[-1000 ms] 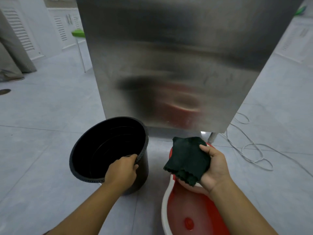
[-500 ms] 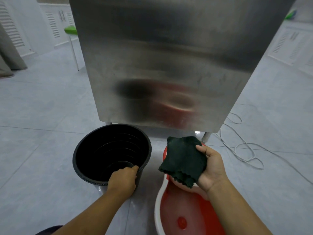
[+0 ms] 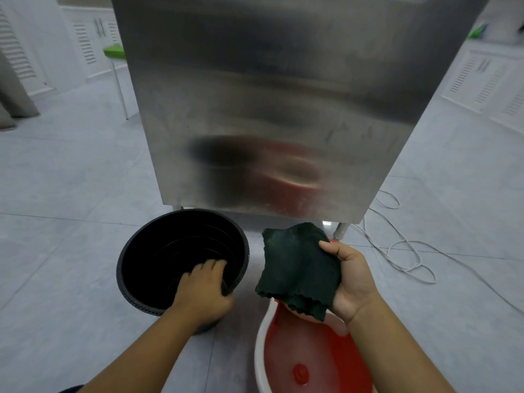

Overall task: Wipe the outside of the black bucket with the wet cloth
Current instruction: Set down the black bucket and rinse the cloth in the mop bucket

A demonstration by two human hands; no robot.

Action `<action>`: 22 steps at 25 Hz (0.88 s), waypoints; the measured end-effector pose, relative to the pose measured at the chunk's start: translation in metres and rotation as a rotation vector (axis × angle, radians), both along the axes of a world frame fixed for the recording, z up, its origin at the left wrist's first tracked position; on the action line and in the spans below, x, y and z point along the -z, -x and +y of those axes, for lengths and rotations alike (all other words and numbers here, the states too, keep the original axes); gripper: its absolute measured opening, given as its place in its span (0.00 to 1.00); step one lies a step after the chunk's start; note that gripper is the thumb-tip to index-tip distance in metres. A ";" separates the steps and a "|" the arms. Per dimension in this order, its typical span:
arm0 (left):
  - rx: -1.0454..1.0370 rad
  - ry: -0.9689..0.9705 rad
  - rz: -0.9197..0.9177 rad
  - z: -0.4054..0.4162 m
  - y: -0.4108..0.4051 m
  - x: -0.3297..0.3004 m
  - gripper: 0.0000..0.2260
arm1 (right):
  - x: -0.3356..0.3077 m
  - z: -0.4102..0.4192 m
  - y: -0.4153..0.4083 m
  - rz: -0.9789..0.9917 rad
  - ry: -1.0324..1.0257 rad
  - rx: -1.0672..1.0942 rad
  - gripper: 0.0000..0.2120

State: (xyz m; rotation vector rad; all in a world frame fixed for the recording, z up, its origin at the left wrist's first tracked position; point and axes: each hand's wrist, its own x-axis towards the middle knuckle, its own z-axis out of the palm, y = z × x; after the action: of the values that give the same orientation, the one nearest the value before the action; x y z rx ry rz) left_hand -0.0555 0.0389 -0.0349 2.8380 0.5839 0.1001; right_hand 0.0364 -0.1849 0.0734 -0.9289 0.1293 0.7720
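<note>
The black bucket stands upright on the grey tiled floor, left of centre, its dark inside showing. My left hand grips its near right rim, fingers hooked inside and thumb on the outside. My right hand holds a folded dark green cloth up in the air to the right of the bucket, above a red basin. The cloth does not touch the bucket.
A red basin with a white rim holds water at the bottom right. A tall stainless steel cabinet stands just behind the bucket. A white cable lies looped on the floor at right. A green stool is far left.
The bucket has settled from tilted to upright. My left hand's fingers have slid further inside the rim. My right hand keeps the cloth in about the same place.
</note>
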 end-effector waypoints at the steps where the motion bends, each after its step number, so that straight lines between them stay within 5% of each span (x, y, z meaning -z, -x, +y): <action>1: 0.003 0.053 -0.195 0.002 -0.003 -0.015 0.26 | -0.003 0.000 0.001 -0.004 -0.007 -0.021 0.15; 2: 0.004 0.192 -0.378 -0.001 -0.004 -0.031 0.22 | -0.005 -0.001 0.002 -0.008 -0.011 -0.039 0.15; 4: -0.002 0.837 -0.512 -0.017 -0.004 -0.064 0.27 | -0.007 0.001 0.005 -0.016 -0.022 -0.077 0.15; 6: 0.052 1.518 -0.268 -0.036 -0.004 -0.082 0.31 | -0.008 0.005 0.010 -0.024 -0.004 -0.122 0.14; 8: 0.081 1.759 -0.168 -0.048 -0.001 -0.086 0.24 | -0.008 0.009 0.014 -0.003 0.025 -0.169 0.15; 10: 0.046 1.803 -0.280 -0.053 -0.003 -0.087 0.16 | -0.010 0.011 0.015 -0.002 0.038 -0.203 0.16; 15: 0.005 1.594 -0.512 -0.053 -0.004 -0.090 0.14 | -0.013 0.014 0.013 -0.009 0.120 -0.173 0.14; 22: 0.049 1.516 -0.561 -0.044 -0.001 -0.111 0.15 | 0.005 0.014 0.013 0.055 0.169 -0.244 0.19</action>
State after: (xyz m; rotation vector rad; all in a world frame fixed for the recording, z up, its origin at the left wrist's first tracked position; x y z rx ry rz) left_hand -0.0546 -0.0046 0.0757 1.2576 0.2354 0.2782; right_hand 0.0236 -0.1714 0.0681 -1.0974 0.1322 1.0247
